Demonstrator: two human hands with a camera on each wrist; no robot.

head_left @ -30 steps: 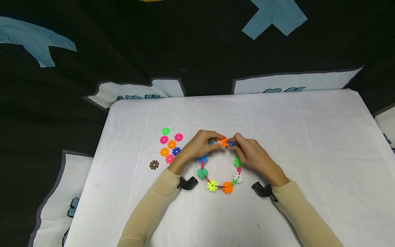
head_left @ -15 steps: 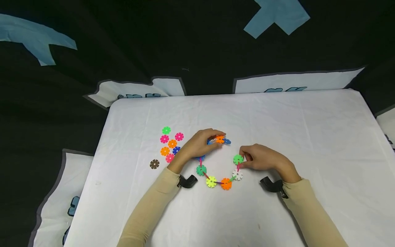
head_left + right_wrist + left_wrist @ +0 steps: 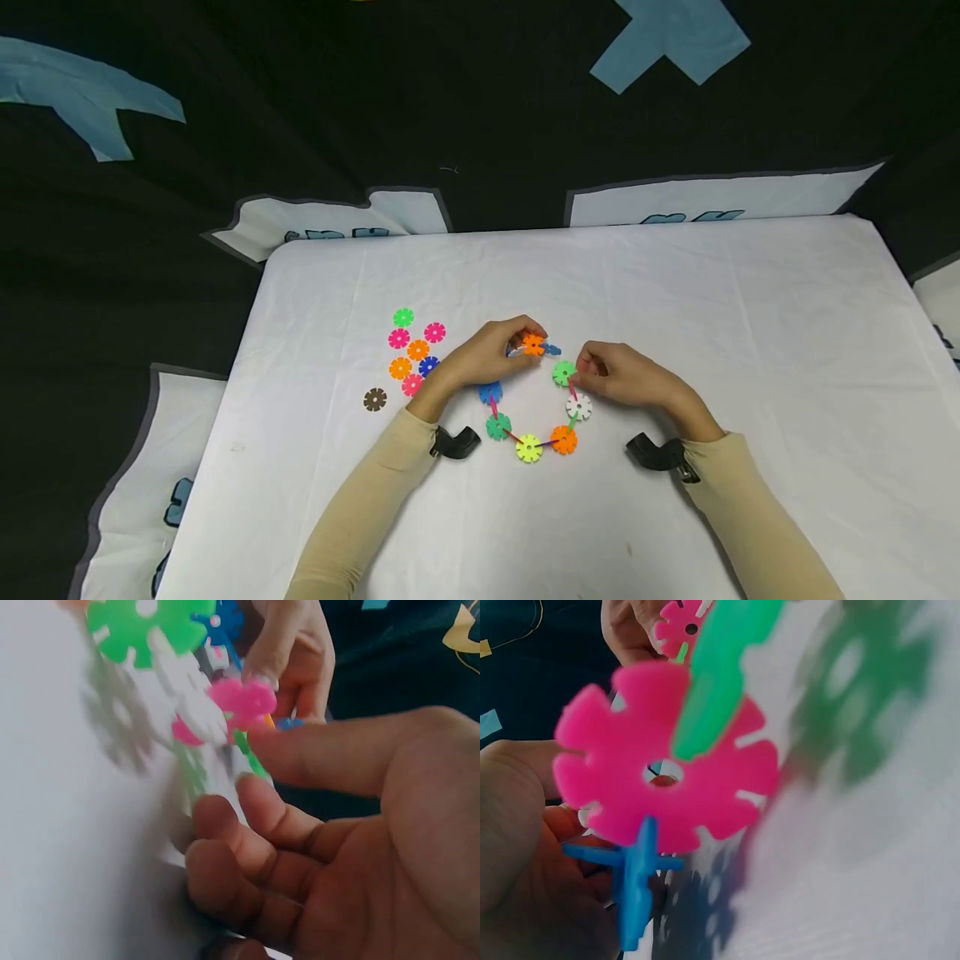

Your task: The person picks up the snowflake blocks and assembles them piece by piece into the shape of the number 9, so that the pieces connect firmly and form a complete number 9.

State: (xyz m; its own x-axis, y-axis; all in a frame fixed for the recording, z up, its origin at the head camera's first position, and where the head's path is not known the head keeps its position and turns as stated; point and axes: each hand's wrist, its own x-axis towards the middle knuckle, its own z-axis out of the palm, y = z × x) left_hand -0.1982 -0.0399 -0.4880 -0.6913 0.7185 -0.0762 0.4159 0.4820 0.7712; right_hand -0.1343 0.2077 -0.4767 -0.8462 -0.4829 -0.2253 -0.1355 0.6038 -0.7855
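Slotted interlocking discs form a curved chain in the head view. My left hand [image 3: 495, 354] grips its upper part around the orange disc [image 3: 533, 344]; a blue disc [image 3: 552, 350] sticks out to the right as that end. With thumb and fingertips, my right hand [image 3: 626, 375] pinches the green disc [image 3: 564, 372] at the other end, joined by a pink disc to a white disc [image 3: 579, 407]. A small gap separates the two ends. Close to the left wrist camera hang a pink disc [image 3: 607, 780] and an edge-on blue disc [image 3: 634, 892]. Left fingers partly hide the upper chain.
Loose discs lie left of the hands, among them a light green disc [image 3: 403, 317], an orange disc [image 3: 401, 369] and a brown disc [image 3: 375, 400]. All rest on a white-covered table [image 3: 712, 333], with a dark curtain [image 3: 487, 108] behind its far edge.
My right hand let go of the blue end, moved down to the green disc, then shifted it up and left. The lower chain swung rightward; my left hand kept its grip.
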